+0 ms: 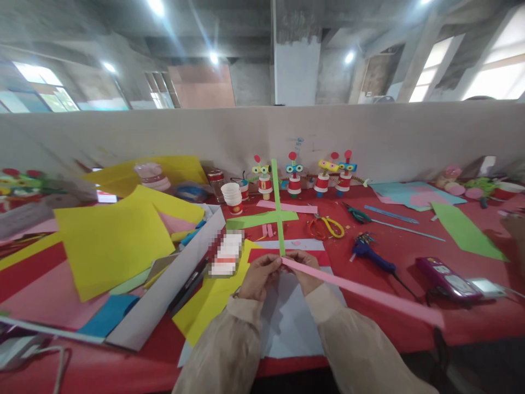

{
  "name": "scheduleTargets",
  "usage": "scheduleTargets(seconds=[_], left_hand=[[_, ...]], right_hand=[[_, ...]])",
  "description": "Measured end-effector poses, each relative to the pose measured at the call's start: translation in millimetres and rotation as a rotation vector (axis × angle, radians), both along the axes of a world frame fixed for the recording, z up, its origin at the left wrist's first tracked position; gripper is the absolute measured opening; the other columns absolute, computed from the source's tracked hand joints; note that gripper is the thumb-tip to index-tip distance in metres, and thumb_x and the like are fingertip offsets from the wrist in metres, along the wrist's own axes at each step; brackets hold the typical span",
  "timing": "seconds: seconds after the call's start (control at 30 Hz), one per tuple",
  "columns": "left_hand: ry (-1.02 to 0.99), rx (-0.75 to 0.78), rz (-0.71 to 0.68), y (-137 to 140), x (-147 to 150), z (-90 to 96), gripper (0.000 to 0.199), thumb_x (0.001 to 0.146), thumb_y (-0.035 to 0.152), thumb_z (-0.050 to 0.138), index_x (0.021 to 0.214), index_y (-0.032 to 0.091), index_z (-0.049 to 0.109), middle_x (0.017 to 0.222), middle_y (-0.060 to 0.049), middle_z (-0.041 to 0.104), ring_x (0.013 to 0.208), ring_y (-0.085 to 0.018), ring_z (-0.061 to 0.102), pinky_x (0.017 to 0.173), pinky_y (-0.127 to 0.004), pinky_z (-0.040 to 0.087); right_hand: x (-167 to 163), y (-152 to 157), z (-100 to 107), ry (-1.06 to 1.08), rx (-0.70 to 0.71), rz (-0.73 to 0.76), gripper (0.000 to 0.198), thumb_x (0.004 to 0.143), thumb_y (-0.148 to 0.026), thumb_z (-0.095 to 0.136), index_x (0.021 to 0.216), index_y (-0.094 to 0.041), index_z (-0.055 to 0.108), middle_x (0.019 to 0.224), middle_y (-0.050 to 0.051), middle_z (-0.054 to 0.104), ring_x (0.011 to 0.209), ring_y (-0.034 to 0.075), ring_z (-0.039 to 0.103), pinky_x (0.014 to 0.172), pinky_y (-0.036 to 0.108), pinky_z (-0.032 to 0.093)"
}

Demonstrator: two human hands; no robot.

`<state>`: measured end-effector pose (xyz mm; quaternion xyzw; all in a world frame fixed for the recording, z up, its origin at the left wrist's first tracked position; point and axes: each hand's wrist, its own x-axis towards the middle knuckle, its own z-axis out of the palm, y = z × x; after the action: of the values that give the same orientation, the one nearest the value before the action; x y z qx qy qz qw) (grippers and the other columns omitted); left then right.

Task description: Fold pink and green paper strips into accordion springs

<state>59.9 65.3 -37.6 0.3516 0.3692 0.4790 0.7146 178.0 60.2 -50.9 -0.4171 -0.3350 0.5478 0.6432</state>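
The fingers (271,265) of the left hand (259,278) are drawn together in a pinch, thumb against fingertips, grasping the spot where a green strip (278,205) and a pink strip (361,287) meet at their ends. The fingers of the right hand (304,269) are curled in just beside that join, partly covered by the pink strip passing in front; whether they grip it too, I cannot tell. From the pinch the green strip stands up and away, while the pink one runs out over the right wrist and forearm, its far end blurred.

Below the hands a pale sheet (293,328) lies on the red tabletop (394,232), with yellow paper (207,309) at its left. Just beyond are a flat green piece (246,221), another pink strip (303,208) lying crosswise, and scissors (333,227) with red and yellow handles. Further right lie a blue glue gun (374,258), dark green pliers (357,214) and a purple device (448,280). To the left, a shallow box (164,284) holds coloured sheets. Stacked paper cups (232,198) and four paper-cup figures (294,185) with big round eyes stand toward the white partition (229,131).
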Motion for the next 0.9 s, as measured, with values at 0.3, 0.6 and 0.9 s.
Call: scheduleTargets(seconds=[0.3,0.6,0.9], left_hand=[[0.016,0.027,0.044,3.6,-0.1,-6.6,0.027,0.050,0.033,0.080,0.058,0.013,0.064,0.054,-0.001,0.060,0.050,-0.008,0.048,0.047,-0.020,0.031],[-0.025,0.008,0.092,4.0,1.0,-7.7,0.024,0.050,0.030,0.080,0.058,0.014,0.064,0.054,0.000,0.059,0.050,-0.007,0.047,0.047,-0.019,0.031],[-0.060,0.004,0.063,2.2,1.3,-2.5,0.023,0.054,0.030,0.078,0.061,0.014,0.063,0.061,-0.002,0.061,0.055,-0.009,0.052,0.050,-0.021,0.035]], right_hand=[[-2.6,-6.2,4.3,-0.070,0.040,0.017,0.016,0.053,-0.032,0.078,0.061,-0.021,0.070,0.053,0.001,0.066,0.048,0.014,0.059,0.052,0.028,0.052],[-3.3,-8.9,6.6,-0.107,0.075,0.032,0.018,0.054,-0.031,0.077,0.066,-0.019,0.071,0.062,0.002,0.069,0.058,0.017,0.062,0.060,0.032,0.054],[0.7,-2.4,-0.6,-0.099,-0.002,0.013,0.021,0.056,-0.036,0.076,0.061,-0.016,0.071,0.055,0.003,0.068,0.049,0.015,0.061,0.054,0.029,0.052]])
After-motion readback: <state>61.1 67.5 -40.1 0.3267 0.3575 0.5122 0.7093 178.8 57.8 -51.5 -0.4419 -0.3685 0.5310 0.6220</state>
